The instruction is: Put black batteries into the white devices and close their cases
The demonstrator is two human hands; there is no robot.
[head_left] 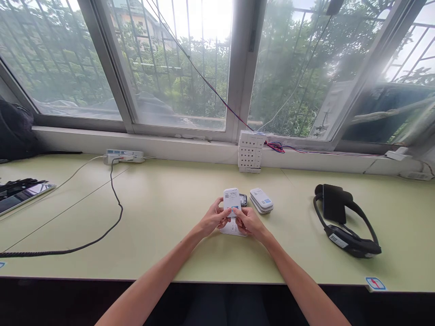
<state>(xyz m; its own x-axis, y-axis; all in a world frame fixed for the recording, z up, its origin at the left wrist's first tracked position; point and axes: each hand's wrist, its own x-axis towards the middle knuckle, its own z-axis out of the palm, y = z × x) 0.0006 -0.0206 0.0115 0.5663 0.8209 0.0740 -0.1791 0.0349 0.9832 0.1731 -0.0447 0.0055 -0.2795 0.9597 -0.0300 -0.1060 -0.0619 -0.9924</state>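
Note:
Both hands grip a white rounded device (232,198) with printed labels, raised over the pale green table. My left hand (216,216) pinches its lower left side, thumb on its face. On the lower right side, my right hand (249,220) holds it the same way. Beneath the hands lies a white flat piece (233,228) with printing, partly covered. A dark-edged open device (243,199) shows just behind the held one. To the right sits a small stack of similar white devices (261,199).
White boxes (250,152) are stacked by the window sill. A black headset (346,222) lies at the right. A power strip (124,156) with a black cable (119,208) is at the left, and a tablet (25,197) is at the far left.

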